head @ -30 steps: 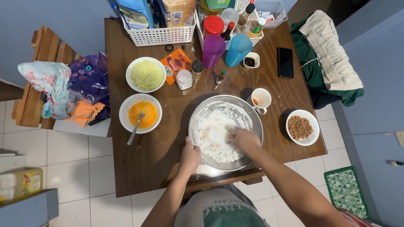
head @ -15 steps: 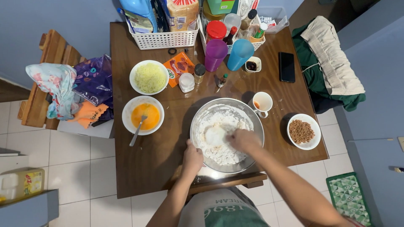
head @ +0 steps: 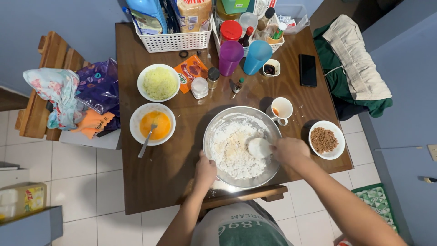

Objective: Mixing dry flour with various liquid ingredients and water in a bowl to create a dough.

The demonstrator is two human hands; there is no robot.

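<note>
Two hands on the job: right hand (head: 290, 150) sits at the bowl's (head: 214, 125) right rim, fingers closed round a small white cup (head: 259, 147) that's tipped over the flour (head: 234, 152), mouth pointing left toward the bowl centre. So the cup lies just left of the R hand, its long axis running roughly left-right w/ the open end inward, and the flour heap is further left and a bit below it. Left hand (head: 205, 169) grips the near-left rim, curled over the edge. R is the nearer one to the cup, obvs. Outward from there: a mug (head: 281, 109) just past the far-right rim, a dish of brown bits (head: 324, 139) to the right, beaten egg w/ a fork (head: 154, 125) and a bowl of yellow shreds (head: 159, 82) to the left, all on the wooden table (head: 159, 177).
</note>
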